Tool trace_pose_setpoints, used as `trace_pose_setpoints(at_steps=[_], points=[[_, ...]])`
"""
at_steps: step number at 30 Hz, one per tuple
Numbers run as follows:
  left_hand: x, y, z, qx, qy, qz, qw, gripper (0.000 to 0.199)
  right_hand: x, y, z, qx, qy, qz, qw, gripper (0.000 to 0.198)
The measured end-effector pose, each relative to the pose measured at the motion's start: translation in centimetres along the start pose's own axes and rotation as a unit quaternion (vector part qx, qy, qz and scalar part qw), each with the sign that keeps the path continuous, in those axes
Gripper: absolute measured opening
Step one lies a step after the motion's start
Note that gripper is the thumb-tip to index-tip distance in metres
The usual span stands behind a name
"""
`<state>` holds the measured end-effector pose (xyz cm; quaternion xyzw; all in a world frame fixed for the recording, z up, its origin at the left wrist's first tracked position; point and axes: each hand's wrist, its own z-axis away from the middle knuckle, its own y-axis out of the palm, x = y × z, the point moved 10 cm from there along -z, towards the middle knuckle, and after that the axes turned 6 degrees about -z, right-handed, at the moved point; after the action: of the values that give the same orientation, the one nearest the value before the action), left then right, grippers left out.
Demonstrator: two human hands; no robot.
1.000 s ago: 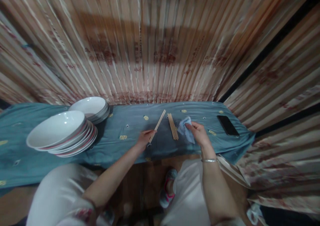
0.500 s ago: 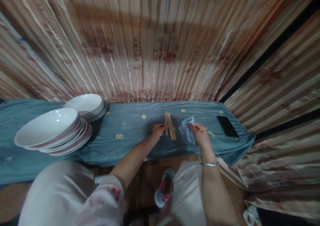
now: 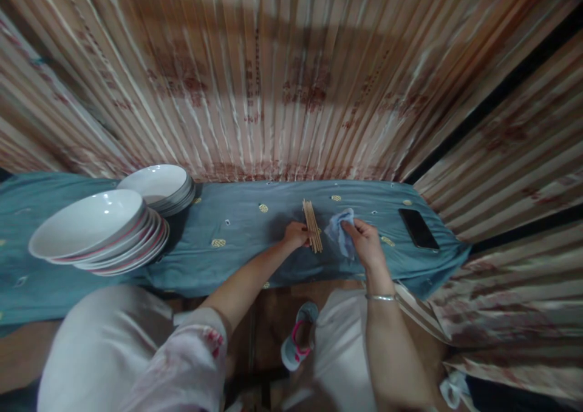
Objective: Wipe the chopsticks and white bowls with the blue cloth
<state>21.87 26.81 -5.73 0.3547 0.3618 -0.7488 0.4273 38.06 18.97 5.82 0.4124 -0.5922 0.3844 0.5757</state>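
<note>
A narrow bundle of wooden chopsticks (image 3: 310, 218) lies on the blue tablecloth in the middle of the head view. From its left side, my left hand (image 3: 297, 235) is closed at the bundle's lower half, the fingertips pressed to the sticks and partly hidden. Just to the right, my right hand (image 3: 367, 242) pinches a crumpled light-blue cloth (image 3: 339, 229) between thumb and fingers. The cloth hangs low over the table, slightly apart from the chopsticks.
On the left stand a stack of large white bowls (image 3: 91, 224) and a second stack of white dishes (image 3: 157, 184) behind it. A black phone (image 3: 418, 229) lies at the right end of the blue tablecloth (image 3: 241, 212). Pleated curtains (image 3: 282, 96) hang close behind.
My left hand has moved slightly right, and the separate chopsticks on the left now lie together with the others in one tighter bundle. My right hand still grips the cloth.
</note>
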Motion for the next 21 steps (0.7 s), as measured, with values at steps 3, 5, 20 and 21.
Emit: trace_pose_setpoints(at_steps=[3,5,20,21], points=[[-0.2,0.3,0.1,0.014,0.003,0.010,1.000,0.018,0.0,0.0,0.1,-0.005,0.001,-0.003,1.000,0.041],[-0.2,0.4,0.2,0.018,0.005,0.018,1.000,0.019,0.0,0.0,0.1,-0.007,0.004,0.000,1.000,0.042],[0.2,-0.1,2.1,0.002,0.051,0.069,0.996,0.030,-0.8,2.2,-0.3,0.021,0.032,-0.035,0.999,0.035],[0.3,-0.3,2.4,0.001,0.057,0.076,0.996,0.031,-1.0,2.7,-0.3,0.028,0.039,-0.046,0.998,0.035]])
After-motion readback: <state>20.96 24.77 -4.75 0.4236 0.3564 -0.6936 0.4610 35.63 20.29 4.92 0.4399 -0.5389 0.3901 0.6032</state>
